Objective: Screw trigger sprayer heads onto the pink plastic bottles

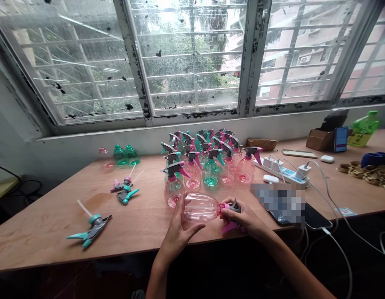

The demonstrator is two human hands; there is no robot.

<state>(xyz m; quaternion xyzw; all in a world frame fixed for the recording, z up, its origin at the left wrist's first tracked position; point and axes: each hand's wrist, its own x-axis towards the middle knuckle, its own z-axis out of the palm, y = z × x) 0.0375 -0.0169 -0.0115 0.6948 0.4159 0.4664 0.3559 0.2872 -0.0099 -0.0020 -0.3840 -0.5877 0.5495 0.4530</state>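
Observation:
A clear pink spray bottle (201, 207) lies on its side just above the near edge of the wooden table (55, 224). My left hand (179, 232) wraps round its base end. My right hand (244, 217) grips the grey and pink trigger head (232, 216) fitted at the bottle's neck. Right behind stands a cluster of several assembled pink and teal spray bottles (208, 160).
Loose trigger heads lie left: a teal one (89, 229) near the front, two more (125, 190) further back. Three headless bottles (118, 156) stand by the wall. A white power strip (284, 171) with cables, phones and a cardboard box (318, 139) fill the right side.

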